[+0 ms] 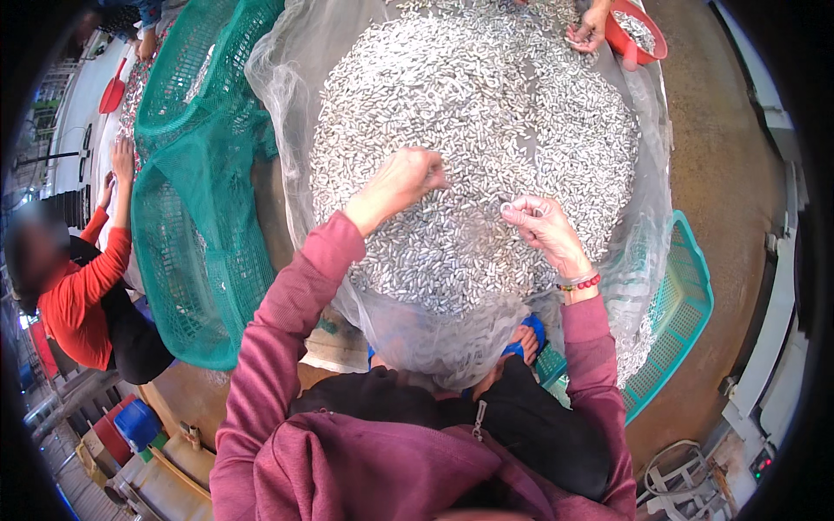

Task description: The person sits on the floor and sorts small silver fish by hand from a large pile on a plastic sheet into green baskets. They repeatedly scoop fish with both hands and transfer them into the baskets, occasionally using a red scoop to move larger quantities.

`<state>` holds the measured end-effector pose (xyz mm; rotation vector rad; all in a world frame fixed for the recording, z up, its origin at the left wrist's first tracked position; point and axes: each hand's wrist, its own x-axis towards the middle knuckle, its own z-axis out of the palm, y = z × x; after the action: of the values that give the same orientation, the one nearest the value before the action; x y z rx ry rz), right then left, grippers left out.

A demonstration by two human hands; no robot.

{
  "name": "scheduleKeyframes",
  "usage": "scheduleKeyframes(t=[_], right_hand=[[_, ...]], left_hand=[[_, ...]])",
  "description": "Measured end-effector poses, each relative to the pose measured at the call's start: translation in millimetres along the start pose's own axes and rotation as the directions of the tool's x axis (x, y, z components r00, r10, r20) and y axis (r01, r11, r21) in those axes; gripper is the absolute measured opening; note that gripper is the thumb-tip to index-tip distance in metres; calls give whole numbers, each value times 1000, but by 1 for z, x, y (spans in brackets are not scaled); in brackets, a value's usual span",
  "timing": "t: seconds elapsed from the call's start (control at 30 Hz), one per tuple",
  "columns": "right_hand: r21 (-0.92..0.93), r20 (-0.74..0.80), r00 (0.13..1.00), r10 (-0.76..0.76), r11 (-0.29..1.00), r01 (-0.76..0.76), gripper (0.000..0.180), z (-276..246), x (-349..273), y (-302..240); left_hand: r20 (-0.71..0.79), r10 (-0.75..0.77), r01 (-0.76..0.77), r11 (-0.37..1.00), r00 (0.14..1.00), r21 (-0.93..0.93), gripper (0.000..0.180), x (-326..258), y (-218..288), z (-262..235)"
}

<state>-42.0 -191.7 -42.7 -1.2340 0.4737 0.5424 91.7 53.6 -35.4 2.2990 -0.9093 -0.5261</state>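
A broad heap of small, silvery-white, elongated pieces (434, 95) lies on a pale translucent mesh net (291, 95) in front of me. Over the left middle of the heap is my left hand (404, 181), its fingers curled closed and slightly blurred; what they hold, if anything, is hidden. My right hand (540, 227) is to the right, thumb and fingertips pinched together just above the pieces. Something small and dark shows by its fingertips, too small to name. A red beaded bracelet (579, 284) circles my right wrist.
Green mesh baskets (208, 300) stand left, a teal basket (695, 278) at right. A red scoop (636, 33) holding pieces sits at the far right, near another person's hand (591, 28). A co-worker in a red top (82, 295) reaches over another surface at left.
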Motion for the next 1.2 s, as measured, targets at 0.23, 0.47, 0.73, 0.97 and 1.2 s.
scheduleKeyframes(t=[0.23, 0.47, 0.73, 0.97, 1.2], right_hand=[[681, 265, 850, -455, 713, 169, 41, -19, -1, -6], [298, 49, 971, -232, 932, 207, 32, -63, 40, -30], [-944, -162, 856, -490, 330, 11, 24, -45, 132, -12], [-927, 75, 994, -77, 363, 98, 23, -21, 110, -5], [-609, 182, 979, -88, 772, 182, 28, -15, 28, 15]], left_hand=[[400, 28, 396, 97, 916, -913, 19, 15, 18, -11], [256, 53, 259, -41, 965, -965, 23, 68, 19, -11], [377, -13, 351, 393, 926, -850, 26, 110, 26, 1], [308, 249, -362, 844, 918, 395, 12, 108, -10, 29], [181, 325, -365, 889, 928, 278, 13, 99, 13, 40]])
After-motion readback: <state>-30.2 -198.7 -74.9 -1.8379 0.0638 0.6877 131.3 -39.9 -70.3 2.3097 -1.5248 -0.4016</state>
